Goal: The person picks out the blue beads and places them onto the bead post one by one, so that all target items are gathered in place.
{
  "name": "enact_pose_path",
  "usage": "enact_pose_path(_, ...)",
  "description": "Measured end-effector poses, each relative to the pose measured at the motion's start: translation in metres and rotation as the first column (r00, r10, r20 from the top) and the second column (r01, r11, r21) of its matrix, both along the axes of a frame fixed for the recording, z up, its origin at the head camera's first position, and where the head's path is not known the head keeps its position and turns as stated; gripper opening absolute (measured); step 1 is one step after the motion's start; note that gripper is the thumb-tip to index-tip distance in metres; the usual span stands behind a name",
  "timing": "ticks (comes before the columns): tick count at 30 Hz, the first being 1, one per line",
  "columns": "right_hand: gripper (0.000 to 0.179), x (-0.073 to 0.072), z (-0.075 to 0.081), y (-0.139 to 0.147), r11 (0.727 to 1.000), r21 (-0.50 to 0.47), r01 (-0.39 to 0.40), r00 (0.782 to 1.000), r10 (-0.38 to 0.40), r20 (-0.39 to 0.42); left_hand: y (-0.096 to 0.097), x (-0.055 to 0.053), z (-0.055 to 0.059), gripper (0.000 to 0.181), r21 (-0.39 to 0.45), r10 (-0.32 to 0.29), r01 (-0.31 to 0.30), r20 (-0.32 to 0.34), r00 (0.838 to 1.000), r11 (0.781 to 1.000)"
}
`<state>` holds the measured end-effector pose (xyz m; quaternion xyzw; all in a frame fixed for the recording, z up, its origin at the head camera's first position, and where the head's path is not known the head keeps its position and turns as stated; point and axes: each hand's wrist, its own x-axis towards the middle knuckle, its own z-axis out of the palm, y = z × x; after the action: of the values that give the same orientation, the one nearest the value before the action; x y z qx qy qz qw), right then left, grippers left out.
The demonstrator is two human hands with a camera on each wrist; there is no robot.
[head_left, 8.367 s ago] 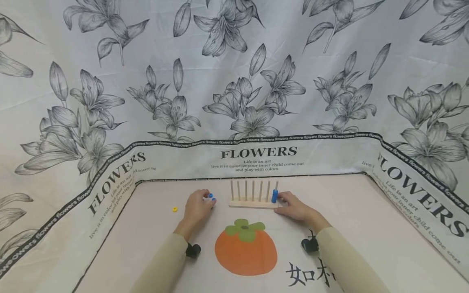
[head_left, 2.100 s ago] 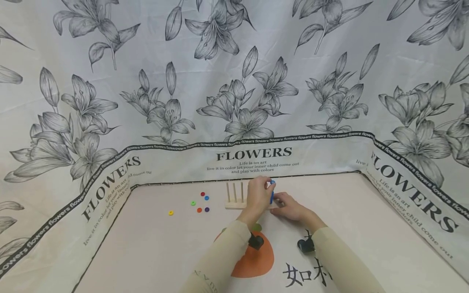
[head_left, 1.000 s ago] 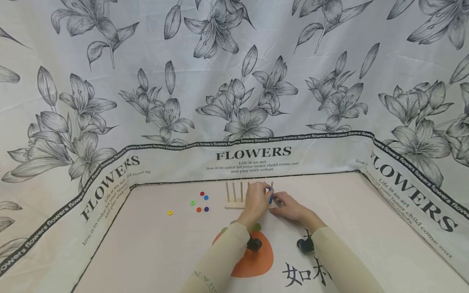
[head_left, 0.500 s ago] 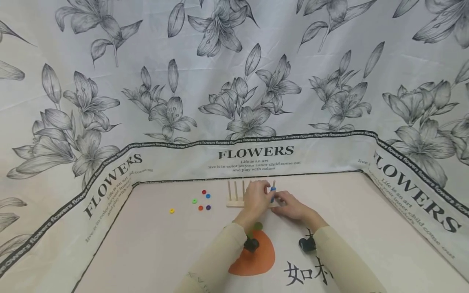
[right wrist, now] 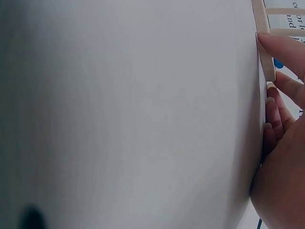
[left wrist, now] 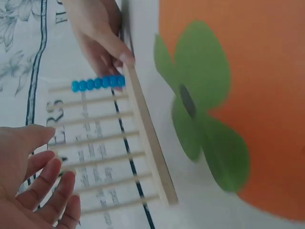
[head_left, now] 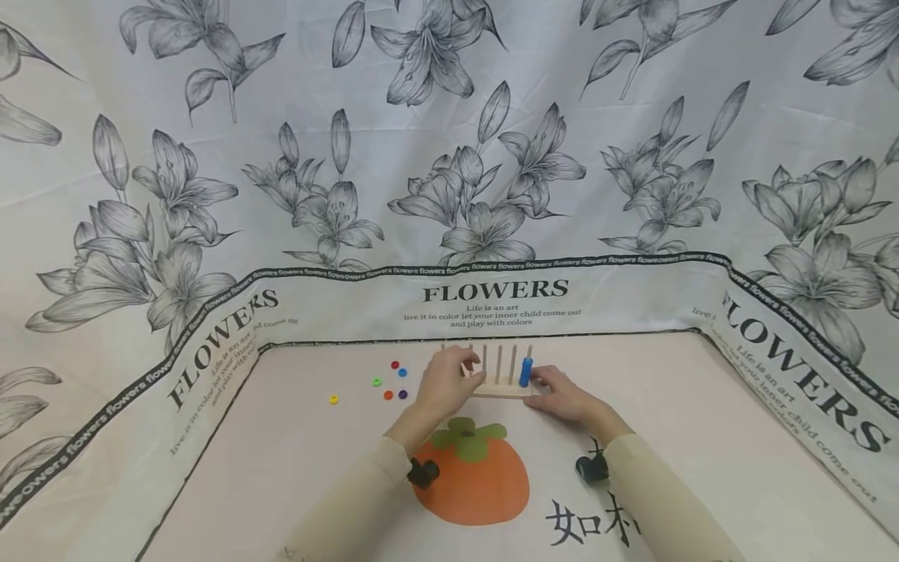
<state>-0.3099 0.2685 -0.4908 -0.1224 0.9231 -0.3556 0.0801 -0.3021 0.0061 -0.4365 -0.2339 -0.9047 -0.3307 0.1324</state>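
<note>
A wooden peg rack (head_left: pixel 502 392) stands on the table, its upright pegs in a row. Several blue beads (head_left: pixel 526 372) are stacked on the rightmost peg, whose tip shows above them; the left wrist view shows the blue stack reaching down to the base. My right hand (head_left: pixel 560 394) holds the right end of the base between thumb and fingers. In front of the left pegs is my left hand (head_left: pixel 445 382), fingers loosely bent and nothing between them. It hides part of the rack in the head view. The other pegs in sight carry no beads.
Left of the rack lie loose beads: red (head_left: pixel 395 364), blue (head_left: pixel 403 372), green (head_left: pixel 377 382), orange (head_left: pixel 389 395) and purple (head_left: pixel 403 394). A yellow bead (head_left: pixel 333 399) lies farther left. A flower-printed curtain (head_left: pixel 485 304) rises behind the table.
My left hand brought a blue bead to the rightmost peg, slid it down onto the stack, let go and moved back left. My right hand has stayed at the rack's end.
</note>
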Motion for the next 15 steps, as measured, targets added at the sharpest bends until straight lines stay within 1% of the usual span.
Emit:
enact_pose_path(3, 0.064, 0.0, 0.0, 0.001, 1.0, -0.007, 0.003, 1.0, -0.003, 0.002, -0.02, -0.002, -0.004, 0.024, 0.026, -0.009, 0.008, 0.006, 1.0, 1.0)
enact_pose_path(5, 0.065, -0.001, 0.001, 0.001, 1.0, -0.01, 0.011, 1.0, -0.011, 0.006, -0.033, -0.003, -0.007, 0.025, 0.037, -0.003, 0.002, 0.008, 1.0, 0.999)
enact_pose_path(8, 0.065, -0.002, 0.0, 0.002, 1.0, -0.008, 0.01, 1.0, -0.01, -0.005, -0.051, -0.007, -0.014, 0.028, 0.046, 0.036, -0.037, 0.025, 0.999, 0.998)
enact_pose_path(10, 0.065, -0.003, -0.002, 0.001, 1.0, -0.007, 0.008, 1.0, -0.009, -0.008, -0.062, -0.009, -0.018, 0.029, 0.035, 0.071, -0.071, 0.025, 0.997, 0.997)
enact_pose_path(15, 0.064, -0.003, -0.003, 0.0, 1.0, -0.01, 0.014, 1.0, -0.014, 0.0, -0.082, -0.017, -0.026, 0.031, 0.024, 0.156, -0.157, 0.062, 0.986, 0.987)
